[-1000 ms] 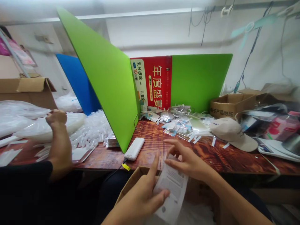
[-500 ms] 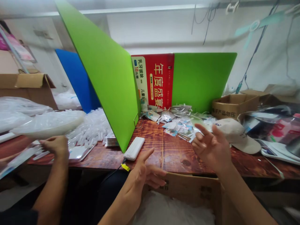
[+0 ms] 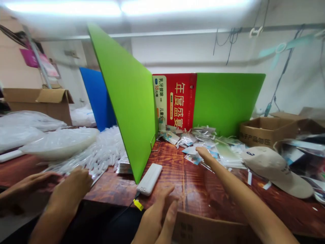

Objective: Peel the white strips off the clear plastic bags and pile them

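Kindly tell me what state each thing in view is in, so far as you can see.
Left hand, fingers parted, nothing visible held.
Right hand, at the packets, grip unclear.
Packets, loosely heaped on the table.
White device, lying flat, cable plugged in.
Large green panel at left, standing upright.
Bowl, heaped above its rim.
Cardboard box behind the cap, top open.
Ceiling lights, lit.
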Available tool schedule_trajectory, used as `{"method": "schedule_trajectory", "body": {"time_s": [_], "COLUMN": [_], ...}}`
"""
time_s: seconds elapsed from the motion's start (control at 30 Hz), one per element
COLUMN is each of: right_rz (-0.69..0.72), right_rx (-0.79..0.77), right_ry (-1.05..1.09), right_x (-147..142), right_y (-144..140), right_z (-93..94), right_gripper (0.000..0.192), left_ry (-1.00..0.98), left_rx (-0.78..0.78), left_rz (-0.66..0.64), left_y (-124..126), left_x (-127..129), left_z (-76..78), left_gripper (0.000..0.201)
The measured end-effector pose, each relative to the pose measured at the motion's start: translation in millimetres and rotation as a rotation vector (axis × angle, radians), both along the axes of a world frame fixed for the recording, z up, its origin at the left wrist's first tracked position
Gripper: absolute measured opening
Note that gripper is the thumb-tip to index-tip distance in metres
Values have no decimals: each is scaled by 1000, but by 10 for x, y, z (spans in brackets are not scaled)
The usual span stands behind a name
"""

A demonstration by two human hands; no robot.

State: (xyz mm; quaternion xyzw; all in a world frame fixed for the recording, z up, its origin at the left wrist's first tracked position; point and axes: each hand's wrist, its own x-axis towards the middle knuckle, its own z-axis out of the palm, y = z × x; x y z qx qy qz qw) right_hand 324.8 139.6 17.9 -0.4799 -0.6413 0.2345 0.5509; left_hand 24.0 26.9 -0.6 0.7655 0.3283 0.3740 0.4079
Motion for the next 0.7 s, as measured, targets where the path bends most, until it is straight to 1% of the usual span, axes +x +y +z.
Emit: {"method": "schedule_trajectory", "body": {"time_s": [0.07,0.1,0.17,0.2,0.27,0.33,0.37,0.43,0.5,0.57,0.63,0.7], "right_rz": [-87,-121,-155,-160,-125,-48,9,33,49,73,32,-45], "right_rx": [-19,-35,-73,-95,-134,-146,-134,-57,28,94,128,165], "right_ry": [1,-2,-19,-30,-65,-124,-156,-235,-343,-440,-449,-395], "right_x": [-81,-132,-259,-337,-516,-696,-774,-885,-940,-961,-972,-994], "right_y": [21,-19,-222,-383,-793,-1245,-1456,-1809,-2051,-2201,-2292,-2339], "right_z": [75,115,202,247,330,380,386,359,303,253,232,249], "right_gripper": [29,25,18,20,27,33,31,30,31,35,39,38], "left_ry": [75,103,139,151,171,195,207,218,218,216,207,181], "left_rx": [117,179,317,385,504,575,581,521,408,336,331,379], "left_rz": [69,104,192,240,320,336,313,214,55,-83,-127,-76], "left_y": [69,96,128,133,124,94,73,23,-29,-73,-105,-126], "left_x": [14,29,71,95,136,158,160,147,117,80,40,3], "left_z": [-23,-32,-39,-36,-15,14,24,24,-3,-40,-62,-62], "left_gripper": [41,41,47,52,61,66,67,64,62,57,52,51]}}
